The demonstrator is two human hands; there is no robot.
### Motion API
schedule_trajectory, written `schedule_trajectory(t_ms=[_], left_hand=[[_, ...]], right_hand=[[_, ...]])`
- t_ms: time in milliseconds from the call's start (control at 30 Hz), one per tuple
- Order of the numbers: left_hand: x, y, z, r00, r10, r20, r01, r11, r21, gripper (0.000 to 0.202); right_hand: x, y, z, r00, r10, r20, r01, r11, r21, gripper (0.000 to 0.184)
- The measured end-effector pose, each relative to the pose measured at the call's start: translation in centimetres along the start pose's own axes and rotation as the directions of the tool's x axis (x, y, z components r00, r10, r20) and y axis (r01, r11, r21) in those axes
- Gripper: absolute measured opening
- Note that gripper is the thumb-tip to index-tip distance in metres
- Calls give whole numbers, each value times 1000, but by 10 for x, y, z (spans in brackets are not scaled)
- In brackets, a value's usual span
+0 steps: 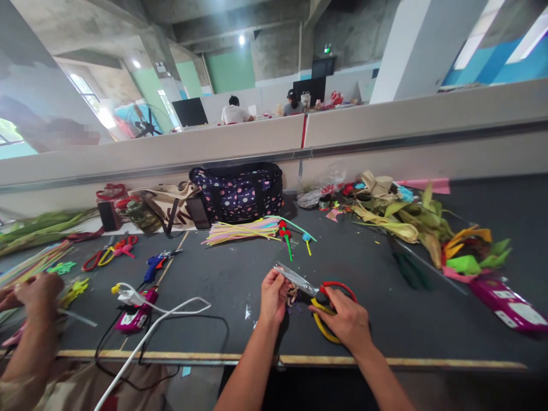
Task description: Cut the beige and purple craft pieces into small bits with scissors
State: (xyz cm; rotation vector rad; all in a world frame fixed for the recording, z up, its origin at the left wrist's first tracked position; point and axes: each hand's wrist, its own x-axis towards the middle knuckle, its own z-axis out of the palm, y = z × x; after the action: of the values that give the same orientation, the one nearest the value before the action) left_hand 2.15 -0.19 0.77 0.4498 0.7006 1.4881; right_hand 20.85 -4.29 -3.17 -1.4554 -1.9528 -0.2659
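Observation:
My right hand (349, 319) is wrapped round the handles of a pair of scissors (302, 281), one handle red and one yellow. The blades point left and reach over my left hand (274, 297). The fingers of that hand are pinched together beside the blades; what they hold is too small to make out. Small tan and purple bits (292, 295) lie on the dark table just under the blades. Farther back is a bundle of pastel pipe cleaners (242, 231), with a red-and-green pipe-cleaner piece (286, 237) and a blue-and-yellow one (307, 240) beside it.
At left, a co-worker's hands (38, 294) work near yellow pieces. A blue glue gun (156, 265), a magenta power strip (137, 314) and a white cable (158, 319) lie between us. A patterned bag (240, 191) stands behind; corn husks (402, 222) and dark-handled pliers (409, 268) lie right.

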Motion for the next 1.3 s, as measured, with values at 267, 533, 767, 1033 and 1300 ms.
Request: schedule_trajectory(t_ms=[267,533,767,1033,1300], left_hand=[[-3,3,2,999,23,-39,-21,999,42,29],[-4,3,0,1000,10,-20,-10,999,33,28],[-3,2,-2,999,27,-21,-26,997,74,28],[0,0,-6,1000,13,-25,-11,997,80,28],[-1,1,-5,1000,18,-24,-16,996,91,28]], right_hand=[[1,0,-1,1000,-20,-11,20,1000,-18,53],[-2,0,1,1000,-20,-16,20,1000,-8,53],[-2,2,2,1000,-19,10,19,1000,-10,55],[-4,4,5,1000,0,17,-1,1000,22,51],[-2,3,3,1000,8,-11,-7,998,62,50]])
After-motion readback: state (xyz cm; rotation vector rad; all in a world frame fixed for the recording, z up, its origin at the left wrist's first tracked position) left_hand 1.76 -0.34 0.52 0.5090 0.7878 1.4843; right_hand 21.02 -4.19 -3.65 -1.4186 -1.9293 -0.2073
